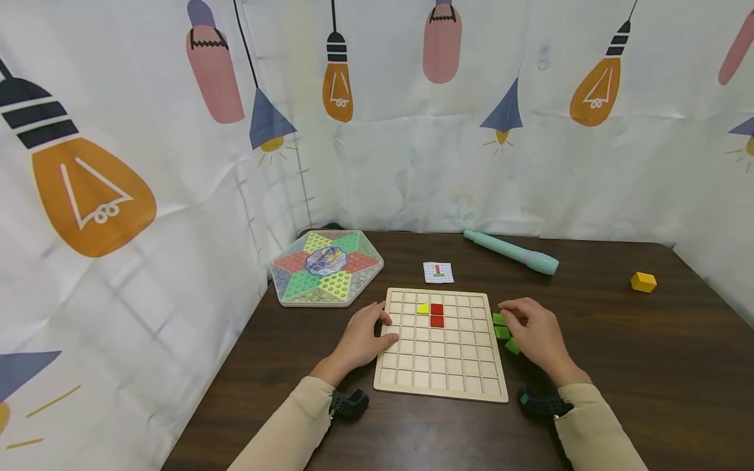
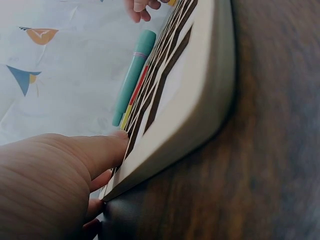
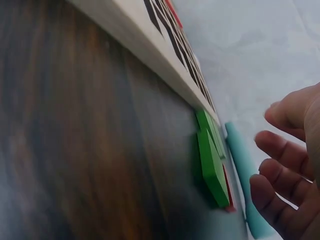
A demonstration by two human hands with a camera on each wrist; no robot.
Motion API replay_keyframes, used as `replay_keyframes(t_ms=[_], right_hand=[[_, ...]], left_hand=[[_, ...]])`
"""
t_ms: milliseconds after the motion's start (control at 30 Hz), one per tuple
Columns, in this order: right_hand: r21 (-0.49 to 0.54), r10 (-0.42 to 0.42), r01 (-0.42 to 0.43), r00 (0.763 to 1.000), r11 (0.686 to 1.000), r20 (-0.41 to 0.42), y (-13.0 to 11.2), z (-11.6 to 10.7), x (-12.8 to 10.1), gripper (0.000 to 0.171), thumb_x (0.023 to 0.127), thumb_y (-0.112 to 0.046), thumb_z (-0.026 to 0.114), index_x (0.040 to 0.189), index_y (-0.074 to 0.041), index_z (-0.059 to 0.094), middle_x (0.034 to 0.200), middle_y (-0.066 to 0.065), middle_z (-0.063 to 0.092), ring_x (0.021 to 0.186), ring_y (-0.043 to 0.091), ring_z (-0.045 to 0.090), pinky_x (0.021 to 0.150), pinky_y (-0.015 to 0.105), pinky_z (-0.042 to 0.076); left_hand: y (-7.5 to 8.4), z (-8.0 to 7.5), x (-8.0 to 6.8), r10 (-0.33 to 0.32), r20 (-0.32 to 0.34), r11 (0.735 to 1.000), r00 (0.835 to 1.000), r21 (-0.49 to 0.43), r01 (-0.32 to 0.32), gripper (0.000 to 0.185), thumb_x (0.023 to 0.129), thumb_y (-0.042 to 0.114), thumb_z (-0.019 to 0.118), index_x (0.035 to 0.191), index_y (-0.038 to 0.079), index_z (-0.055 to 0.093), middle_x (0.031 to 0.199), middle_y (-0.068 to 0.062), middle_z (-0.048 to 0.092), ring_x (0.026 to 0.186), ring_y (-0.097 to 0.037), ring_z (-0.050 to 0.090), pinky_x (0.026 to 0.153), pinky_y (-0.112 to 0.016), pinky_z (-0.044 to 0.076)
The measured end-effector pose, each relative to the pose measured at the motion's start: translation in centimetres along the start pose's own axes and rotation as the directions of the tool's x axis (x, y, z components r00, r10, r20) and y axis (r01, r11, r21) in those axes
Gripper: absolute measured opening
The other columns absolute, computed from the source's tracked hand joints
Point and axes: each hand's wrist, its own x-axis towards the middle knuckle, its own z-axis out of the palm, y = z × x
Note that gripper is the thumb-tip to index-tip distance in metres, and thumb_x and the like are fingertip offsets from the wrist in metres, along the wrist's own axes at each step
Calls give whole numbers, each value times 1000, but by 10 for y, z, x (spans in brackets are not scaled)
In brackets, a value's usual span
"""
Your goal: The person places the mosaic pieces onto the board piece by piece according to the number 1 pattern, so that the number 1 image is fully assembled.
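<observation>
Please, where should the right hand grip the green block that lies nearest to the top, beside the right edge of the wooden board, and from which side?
Probably from above, with a pinch across its near and far faces. The green block lies flat on the table, close against the wooden board on its left, and the right hand already hovers over it. Another green block sits just behind, so the gap is narrow.

Green blocks (image 1: 502, 327) lie flat on the table, touching the wooden grid board's (image 1: 440, 379) right edge.
</observation>
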Motion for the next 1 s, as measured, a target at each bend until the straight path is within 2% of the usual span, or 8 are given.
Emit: replay_keyframes(t_ms=[200,400,533,700,900,1000], right_hand=[[-31,24,-25,999,999,-34,9,-9,-2,19,96,-14,63,111,-8,72,98,5,67,79,20,60,64,32,50],[-56,96,-96,995,994,-5,23,-24,-3,23,98,-20,60,115,-7,70,102,12,70,84,27,62,67,38,50],[-64,133,-130,990,990,55,29,-28,-4,27,99,-24,58,116,-6,70,107,15,71,87,30,63,67,40,51],[-80,156,-145,975,986,158,32,-29,-5,29,97,-27,61,116,-7,69,114,18,68,95,34,63,75,48,53],[-78,166,-149,942,986,291,30,-34,-4,38,92,-34,69,117,-5,69,109,14,64,81,21,53,64,33,45],[-66,161,-148,932,987,326,29,-37,-4,42,90,-34,71,119,-3,68,108,13,63,78,19,50,61,31,43]], left_hand=[[1,-1,-1,-1,2,1000,1000,-6,1,20,89,26,73,98,13,61,150,-14,43,142,-33,32,112,-58,26],[2,-1,-1,5,7,1000,1000,-16,-5,21,89,26,73,98,13,61,150,-15,42,142,-34,31,112,-58,26],[1,-1,-1,2,6,1000,1000,-20,-2,20,89,26,73,98,13,60,150,-15,42,143,-34,31,112,-58,26],[0,0,0,1,6,1000,1000,-5,-1,20,89,26,73,98,13,61,150,-15,42,143,-34,31,112,-58,26],[0,0,0,-4,9,1000,1000,1,4,20,89,27,73,98,13,61,151,-15,42,143,-34,30,113,-57,25],[1,-1,-1,-2,9,1000,1000,-2,2,20,89,27,73,98,13,61,151,-14,42,143,-33,30,113,-57,25]])
